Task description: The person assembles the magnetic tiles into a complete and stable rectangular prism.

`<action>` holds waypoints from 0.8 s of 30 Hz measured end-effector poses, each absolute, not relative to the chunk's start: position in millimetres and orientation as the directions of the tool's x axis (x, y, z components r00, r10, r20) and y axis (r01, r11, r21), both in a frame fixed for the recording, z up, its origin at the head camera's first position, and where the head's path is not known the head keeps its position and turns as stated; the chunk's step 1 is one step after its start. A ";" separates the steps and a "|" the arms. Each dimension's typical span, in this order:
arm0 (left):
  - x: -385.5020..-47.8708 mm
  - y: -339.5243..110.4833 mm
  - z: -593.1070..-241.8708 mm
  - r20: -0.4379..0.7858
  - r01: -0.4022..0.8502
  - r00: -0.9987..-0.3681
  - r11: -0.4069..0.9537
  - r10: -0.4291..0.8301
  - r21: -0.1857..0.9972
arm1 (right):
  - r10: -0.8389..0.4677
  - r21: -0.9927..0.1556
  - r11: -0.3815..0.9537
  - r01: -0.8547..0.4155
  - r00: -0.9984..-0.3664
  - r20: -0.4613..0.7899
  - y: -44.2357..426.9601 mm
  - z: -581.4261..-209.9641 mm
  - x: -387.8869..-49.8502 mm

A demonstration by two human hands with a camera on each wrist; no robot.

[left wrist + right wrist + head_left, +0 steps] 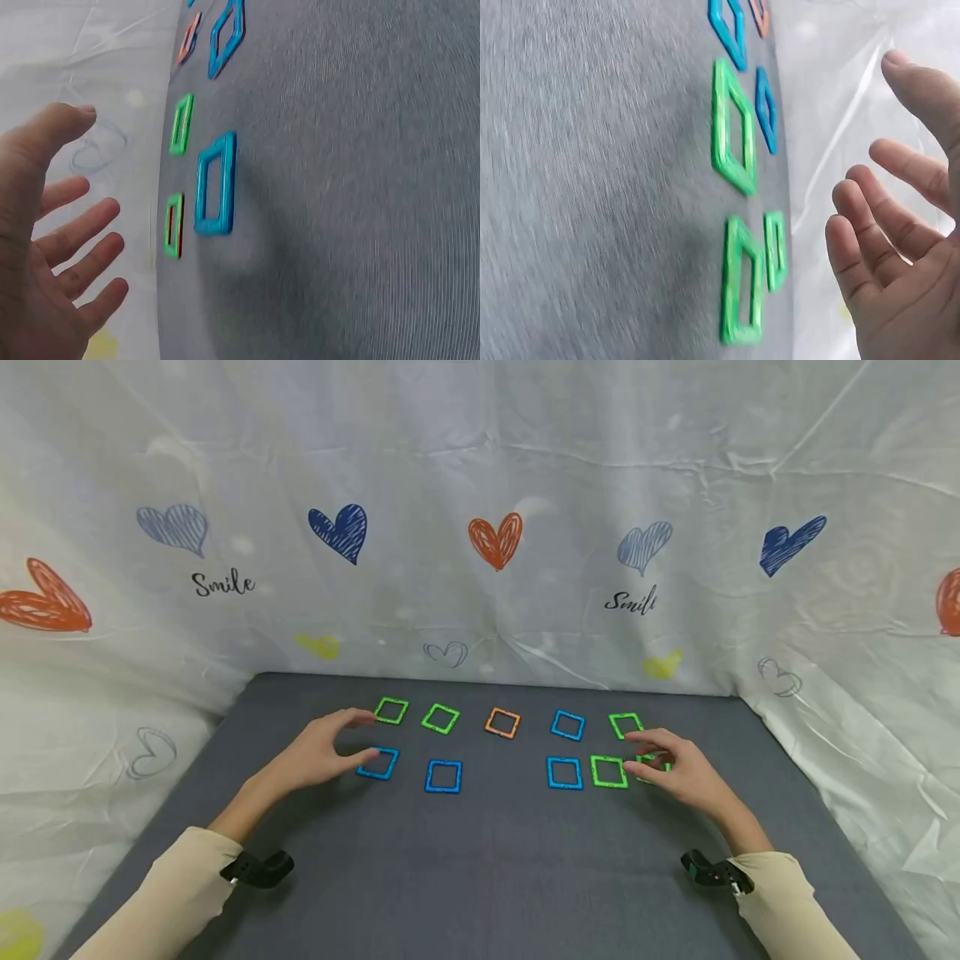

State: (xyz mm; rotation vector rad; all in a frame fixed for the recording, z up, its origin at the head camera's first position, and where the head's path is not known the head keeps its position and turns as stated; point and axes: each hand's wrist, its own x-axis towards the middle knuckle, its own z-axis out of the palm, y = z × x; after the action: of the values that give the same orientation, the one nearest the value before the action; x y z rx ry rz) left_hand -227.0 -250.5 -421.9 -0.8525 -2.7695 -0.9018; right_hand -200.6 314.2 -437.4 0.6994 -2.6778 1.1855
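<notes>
My left hand (318, 752) hovers at the left, its fingers spread and nothing held. Below its thumb lies a blue square frame (394, 764); a green square frame (388, 722) lies just beyond the fingertips. On the other side, my right hand (686, 768) is also raised over the table with fingers apart and empty. It partly hides a green square frame (742, 334), which the right wrist view shows whole. Close to its thumb is another green frame (610, 787), and a further green one (625, 716) lies behind the fingers.
Between the hands, a second blue frame (442, 791) and a third (565, 787) lie in the front row. A green frame (435, 728), an orange frame (498, 734) and a blue frame (566, 737) form the back row's middle. A white heart-printed curtain (420, 610) borders the grey table (495, 868).
</notes>
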 end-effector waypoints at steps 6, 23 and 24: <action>-227.3 -235.0 -430.0 0.223 0.547 -0.824 0.630 0.520 0.551 | -0.396 -0.663 0.580 -0.473 -0.875 0.278 301.1 -447.3 -204.0; -229.7 -203.0 -454.4 0.201 0.582 -0.789 0.602 0.581 0.546 | -0.512 -0.665 0.523 -0.533 -0.820 0.255 273.3 -457.6 -216.6; -229.4 -201.1 -455.3 0.199 0.582 -0.789 0.603 0.582 0.545 | -0.521 -0.664 0.518 -0.540 -0.814 0.255 271.6 -458.9 -217.8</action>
State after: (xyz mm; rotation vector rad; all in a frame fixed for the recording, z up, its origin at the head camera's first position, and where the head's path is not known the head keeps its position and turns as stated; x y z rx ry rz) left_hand -229.4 -201.1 -455.3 -1.0205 -2.8122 -0.9566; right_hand -217.8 271.6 -458.9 0.9494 -2.7167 1.2004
